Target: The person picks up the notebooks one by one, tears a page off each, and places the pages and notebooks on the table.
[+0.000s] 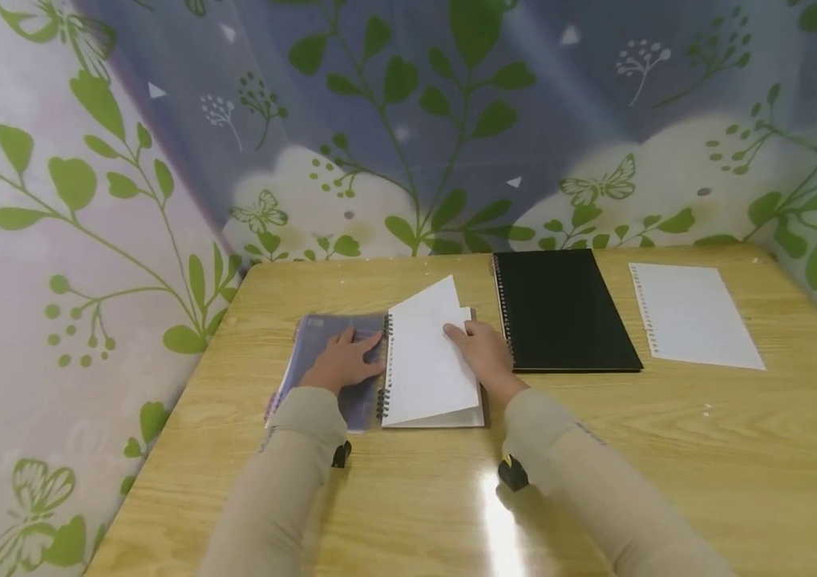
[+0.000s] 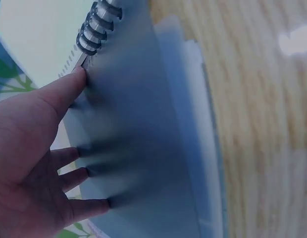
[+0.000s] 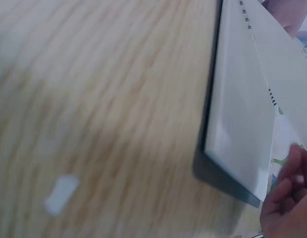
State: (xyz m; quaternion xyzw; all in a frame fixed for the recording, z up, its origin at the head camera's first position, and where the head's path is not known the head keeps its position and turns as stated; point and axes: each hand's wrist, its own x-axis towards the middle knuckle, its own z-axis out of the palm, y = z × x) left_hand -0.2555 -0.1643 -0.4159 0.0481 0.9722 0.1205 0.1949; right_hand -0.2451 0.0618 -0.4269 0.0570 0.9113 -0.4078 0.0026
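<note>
A small ring-bound notebook lies opened on the table, its translucent grey-blue cover [image 1: 361, 409] turned to the left. My left hand [image 1: 345, 361] rests on that cover with fingers spread, the thumb close to the black binding rings [image 2: 96, 27]. On the right side, my right hand [image 1: 486, 357] pinches the outer edge of a white page [image 1: 422, 361], thumb on top. This page is raised and slanted, its far corner sticking out past the stack of paper [image 3: 242, 109] under it. In the right wrist view the curled fingers [image 3: 289, 198] show beside the page edge.
A larger black spiral notebook [image 1: 567, 312] lies right of my right hand. Farther right is a loose lined sheet [image 1: 697, 312] with punched holes. A leaf-patterned curtain [image 1: 408, 120] hangs behind the wooden table [image 1: 740, 449].
</note>
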